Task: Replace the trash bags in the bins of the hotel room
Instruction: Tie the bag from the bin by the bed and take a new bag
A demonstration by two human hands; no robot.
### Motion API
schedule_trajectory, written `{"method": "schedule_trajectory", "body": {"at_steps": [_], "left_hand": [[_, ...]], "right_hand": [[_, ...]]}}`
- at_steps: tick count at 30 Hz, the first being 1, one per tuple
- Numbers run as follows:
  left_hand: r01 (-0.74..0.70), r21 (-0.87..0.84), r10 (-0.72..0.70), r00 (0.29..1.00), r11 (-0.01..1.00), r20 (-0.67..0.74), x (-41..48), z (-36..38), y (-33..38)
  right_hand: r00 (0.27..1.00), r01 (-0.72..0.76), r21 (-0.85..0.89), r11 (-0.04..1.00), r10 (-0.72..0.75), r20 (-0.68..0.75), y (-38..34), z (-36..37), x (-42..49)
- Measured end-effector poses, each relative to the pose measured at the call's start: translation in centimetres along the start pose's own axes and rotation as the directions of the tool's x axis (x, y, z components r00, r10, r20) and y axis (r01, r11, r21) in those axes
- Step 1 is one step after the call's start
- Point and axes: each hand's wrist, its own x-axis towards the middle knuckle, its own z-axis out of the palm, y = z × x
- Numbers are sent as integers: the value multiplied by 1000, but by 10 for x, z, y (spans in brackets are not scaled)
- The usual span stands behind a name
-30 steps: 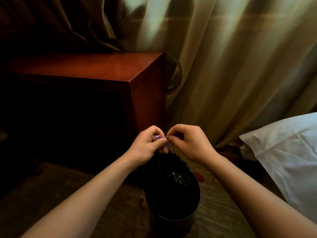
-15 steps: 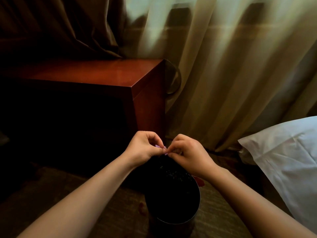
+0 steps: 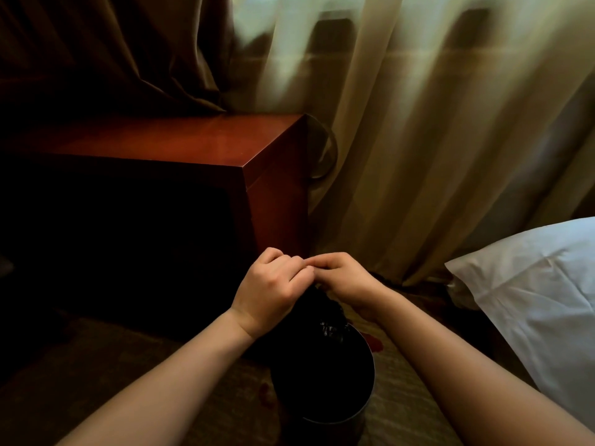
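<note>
A round dark metal bin (image 3: pixel 335 428) is seen standing on the patterned brownish carpet (image 3: pixel 199 378), low in the middle of the view. A crinkly black plastic trash bag (image 3: pixel 322 309) is bunched up out of the far side of the bin, with its lower part down inside. The left hand (image 3: pixel 270 284) and right hand (image 3: pixel 347 278) are held just above the bin's far rim, both curled tight, fingertips touching each other, and the gathered top of the bag is pinched between them. A reddish-brown wooden cabinet (image 3: pixel 193 146) is set behind the bin to the left, a sheer beige curtain (image 3: pixel 418 140) is hung behind it to the right, and a white pillow (image 3: pixel 531 284) is lying off to the bin's right
</note>
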Motion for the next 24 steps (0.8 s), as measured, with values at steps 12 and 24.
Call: {"method": "schedule_trajectory", "body": {"at_steps": [12, 24], "left_hand": [[448, -327, -445, 891, 832, 86, -7, 5, -5], [444, -362, -443, 892, 820, 91, -18, 5, -5]], "right_hand": [[986, -1, 4, 1000, 1, -168, 1, 1, 0], [960, 67, 7, 998, -63, -273, 5, 0, 0]]}}
